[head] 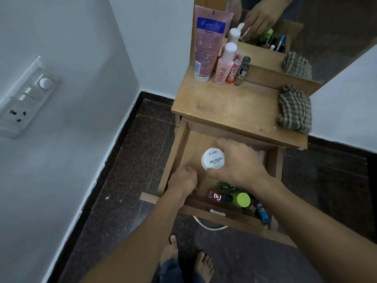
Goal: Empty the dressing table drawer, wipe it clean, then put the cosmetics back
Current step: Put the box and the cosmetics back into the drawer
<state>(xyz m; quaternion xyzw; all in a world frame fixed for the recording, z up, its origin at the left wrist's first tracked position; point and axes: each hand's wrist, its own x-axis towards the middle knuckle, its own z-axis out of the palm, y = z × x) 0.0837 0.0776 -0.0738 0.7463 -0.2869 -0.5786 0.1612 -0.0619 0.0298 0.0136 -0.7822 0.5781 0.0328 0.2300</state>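
We see the wooden drawer [175, 152] pulled open below the tabletop. At its 12 o'clock a round white nail polish remover jar [212, 159] is lifted (label facing us). Toward 5 o'clock lie a green-capped bottle [242, 199], a pink item [214, 196] and a blue tube [263, 213]. A checked cloth [294, 109] sits crumpled at the tabletop's 3 o'clock.

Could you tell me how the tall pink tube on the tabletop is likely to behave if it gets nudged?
The pink tube stands upright on its narrow white cap, leaning back near the mirror, so it probably tips easily. Its flattened body suggests soft plastic that would give when squeezed. If it falls sideways, it may knock the small bottles beside it.
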